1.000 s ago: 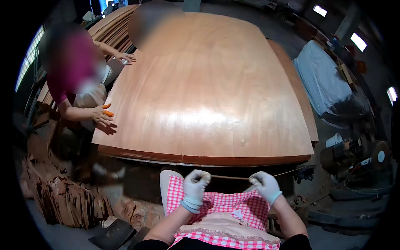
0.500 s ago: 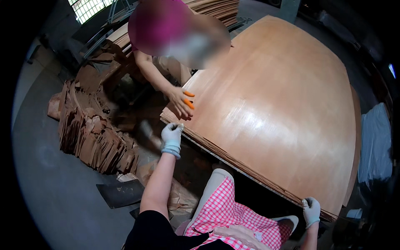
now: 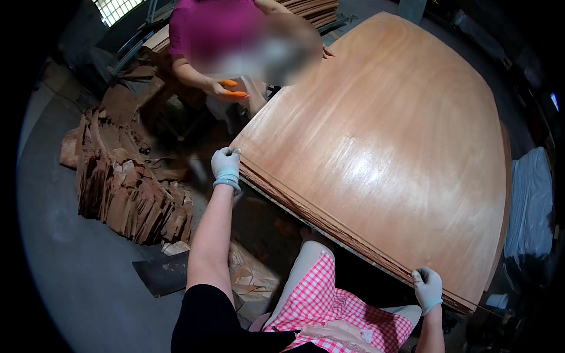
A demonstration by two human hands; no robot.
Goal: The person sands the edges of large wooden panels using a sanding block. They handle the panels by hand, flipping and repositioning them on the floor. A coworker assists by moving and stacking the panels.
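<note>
Sheet, head view: the sheet [image 3: 376, 153] is lying on top of the stack [image 3: 294, 202], spreading away from its near edge.
Cord: what looks like a thin cord [image 3: 329, 214] is running along the stack's near edge, between both hands.
Left hand: the left hand [image 3: 226, 165] is pinching closed at the stack's left near corner, seemingly on the cord; whether it is also gripping the sheet, I cannot tell.
Right hand: the right hand [image 3: 427, 289] is curling closed short of the stack's right near corner, seemingly on the cord too.
Slip: uneven pulling could be drawing the cord out of that narrow pinch.
Snag: the stack's rough layered edge could be catching the cord or splintering.
Co-worker: the co-worker [image 3: 215, 29] is standing beyond the stack's left edge; a nudge there could be skewing the sheet.
Footing: scraps [image 3: 135, 200] are heaping left of the stack, so sidestepping could be risking a stumble.
</note>
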